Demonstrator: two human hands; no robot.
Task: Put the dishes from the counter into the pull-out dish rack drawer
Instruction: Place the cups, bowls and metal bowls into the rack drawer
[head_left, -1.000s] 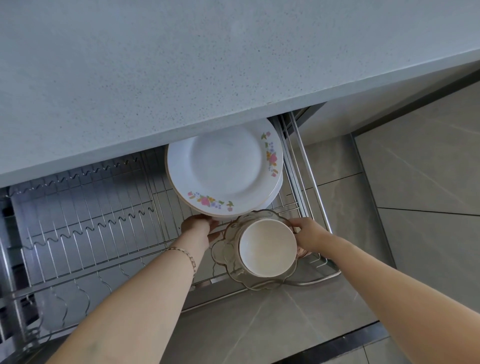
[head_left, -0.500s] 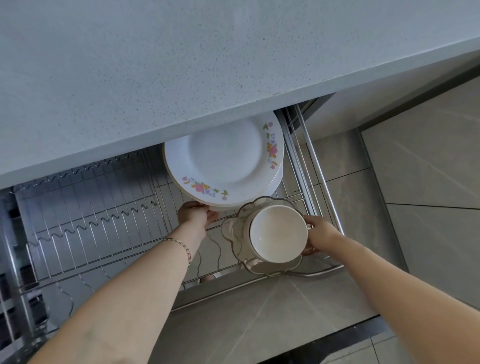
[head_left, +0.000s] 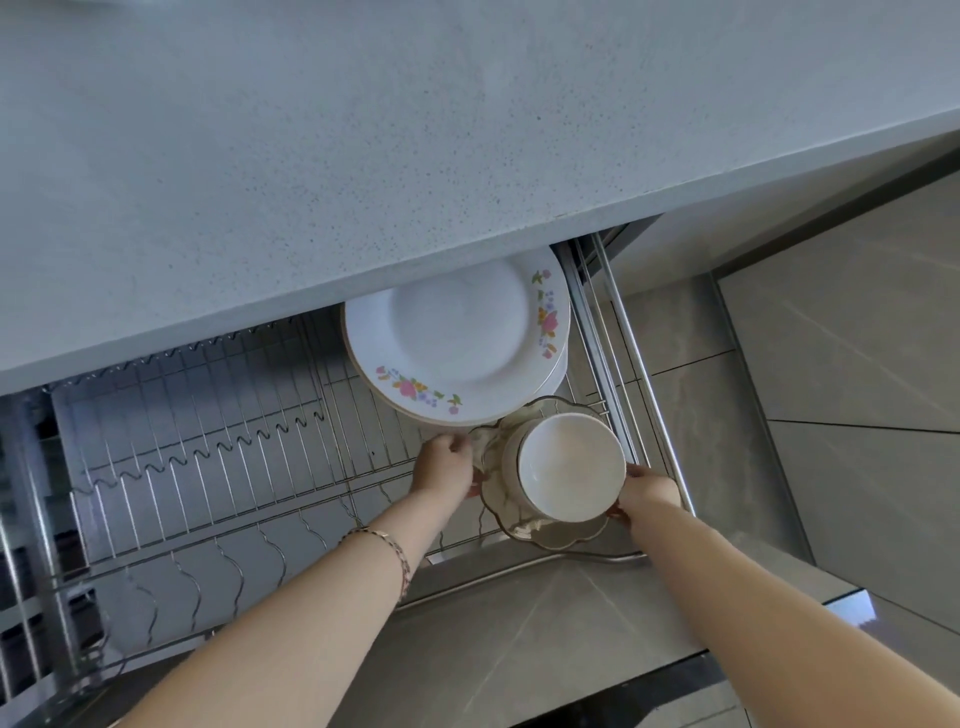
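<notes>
The pull-out wire dish rack drawer stands open under the grey counter. A stack of white floral plates lies at its right rear. In front of them sits a scalloped glass dish with a white bowl stacked in it, low over the rack's right front corner. My left hand grips the glass dish's left rim, just under the plates' edge. My right hand holds the stack's right side, fingers curled at the bowl and dish rim.
The drawer's steel front rail and right side rails border the stack. Wavy wire dividers fill the rack's left and middle. Grey floor tiles lie to the right. A bracelet circles my left wrist.
Both hands and the bowl-and-glass-dish stack have shifted slightly right and back toward the plates. My left hand has come off the plates' edge onto the glass dish's rim.
</notes>
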